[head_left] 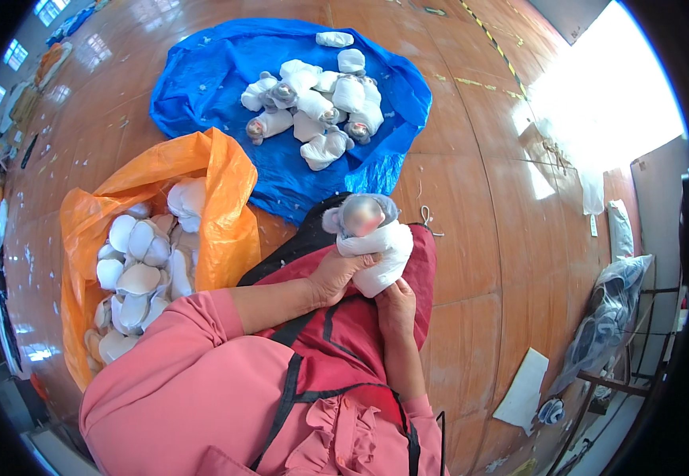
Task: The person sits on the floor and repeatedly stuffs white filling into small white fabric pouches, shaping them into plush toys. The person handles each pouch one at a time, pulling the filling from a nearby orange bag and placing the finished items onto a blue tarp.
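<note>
Above my lap I hold a small plush toy (376, 258) with a grey, round-eared head, its body wrapped in white material. My left hand (338, 275) is closed around the side of the wrapped body, thumb across the front. Fingers of my right hand (397, 308) pinch the lower edge of the white wrap. Beneath the toy lies a dark red apron (336, 349) with black trim. Beyond my knees, a heap of similar white-wrapped toys (312, 103) rests on a blue sheet (201, 87); several show grey heads.
To my left stands an open orange sack (229, 174) holding several white, cup-shaped padded pieces (138, 278). A white sheet (523, 389) lies on the brown floor (463, 357) at right. Near it are a clear plastic bag (610, 313) and a metal rack (614, 383). Cord lies near my knee.
</note>
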Demonstrator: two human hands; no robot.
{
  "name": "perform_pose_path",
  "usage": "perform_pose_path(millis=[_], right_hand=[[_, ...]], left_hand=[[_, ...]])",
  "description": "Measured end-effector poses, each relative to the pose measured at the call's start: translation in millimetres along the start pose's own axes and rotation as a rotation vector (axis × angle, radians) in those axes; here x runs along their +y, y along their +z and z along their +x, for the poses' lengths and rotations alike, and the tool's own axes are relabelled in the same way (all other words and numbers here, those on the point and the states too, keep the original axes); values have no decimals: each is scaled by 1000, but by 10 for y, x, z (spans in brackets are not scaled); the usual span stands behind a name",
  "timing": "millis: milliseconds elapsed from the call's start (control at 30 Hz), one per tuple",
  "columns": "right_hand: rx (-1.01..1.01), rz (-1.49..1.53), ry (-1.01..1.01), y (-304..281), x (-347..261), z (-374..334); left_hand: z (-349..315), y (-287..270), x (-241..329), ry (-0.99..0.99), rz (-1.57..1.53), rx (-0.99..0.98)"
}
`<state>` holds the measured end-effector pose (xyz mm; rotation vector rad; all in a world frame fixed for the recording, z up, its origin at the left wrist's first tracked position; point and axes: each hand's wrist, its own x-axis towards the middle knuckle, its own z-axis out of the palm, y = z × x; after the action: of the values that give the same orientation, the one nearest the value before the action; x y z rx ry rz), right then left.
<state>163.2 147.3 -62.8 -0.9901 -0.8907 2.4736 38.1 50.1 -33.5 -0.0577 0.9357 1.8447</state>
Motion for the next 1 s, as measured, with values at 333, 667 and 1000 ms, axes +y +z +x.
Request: perform_pose_path(millis=[333, 667, 1000], right_hand=[[22, -98, 17, -157, 79, 75], [-206, -555, -290, -14, -127, 57], [-136, -376, -245, -62, 122, 171]], left_hand=[[-99, 131, 143, 174, -75, -13], [-170, -46, 280, 143, 309, -88], [-85, -123, 98, -8, 17, 190]])
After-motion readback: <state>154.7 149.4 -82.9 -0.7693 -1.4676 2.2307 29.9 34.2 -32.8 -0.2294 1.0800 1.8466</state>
